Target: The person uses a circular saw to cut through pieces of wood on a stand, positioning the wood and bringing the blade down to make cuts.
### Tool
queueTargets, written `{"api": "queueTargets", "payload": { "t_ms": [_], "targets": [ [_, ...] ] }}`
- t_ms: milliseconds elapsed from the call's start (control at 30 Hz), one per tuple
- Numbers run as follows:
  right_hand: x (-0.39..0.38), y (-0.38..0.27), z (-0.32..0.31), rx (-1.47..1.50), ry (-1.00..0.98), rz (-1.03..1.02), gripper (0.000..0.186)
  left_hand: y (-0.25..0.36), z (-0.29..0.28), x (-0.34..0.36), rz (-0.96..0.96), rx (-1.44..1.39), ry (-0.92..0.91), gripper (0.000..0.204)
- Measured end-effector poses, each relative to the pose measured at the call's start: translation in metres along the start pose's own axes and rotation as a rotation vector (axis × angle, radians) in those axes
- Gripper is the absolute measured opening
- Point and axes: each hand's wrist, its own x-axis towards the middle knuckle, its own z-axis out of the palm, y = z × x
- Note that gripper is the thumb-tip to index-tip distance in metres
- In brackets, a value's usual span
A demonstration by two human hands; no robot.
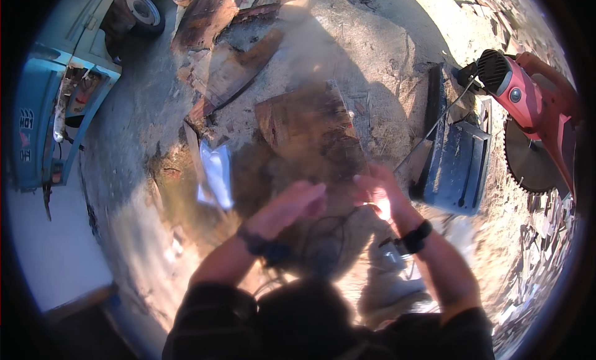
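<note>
A dark brown piece of wood, rough and partly blurred, lies on the dusty ground in front of me. My left hand is over the ground just short of its near edge, with fingers smeared by motion. Close to the wood's near right corner is my right hand, its thumb and fingers apart and nothing seen between them. Sunlight falls on that palm. I wear a dark band on each wrist. Beneath my hands, the ground and a dark, cable-like loop are blurred.
On the right stands a red power saw with a bare toothed blade. Beside it lies a dark metal channel piece. Left of the wood are a white-blue crumpled sheet and broken wood slabs. A blue vehicle with a wheel is far left.
</note>
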Motion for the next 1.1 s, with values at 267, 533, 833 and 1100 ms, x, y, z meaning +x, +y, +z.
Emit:
{"api": "queueTargets", "payload": {
  "t_ms": [267,533,833,1100],
  "targets": [
    [-0.099,-0.026,-0.062,-0.174,-0.11,-0.014,0.034,0.068,-0.099,0.039,0.746,1.251,0.626,0.056],
    [-0.185,-0.063,-0.144,-0.324,-0.11,0.008,0.051,0.042,-0.007,0.071,0.149,0.56,-0.075,0.035],
    [-0.293,-0.06,-0.288,-0.496,0.695,-0.16,0.046,0.02,0.106,0.081,0.136,0.595,0.092,0.024],
    [-0.429,-0.054,-0.347,-0.274,0.964,-0.234,0.04,-0.007,0.21,0.089,0.185,0.542,0.344,0.025]
  ]
}}
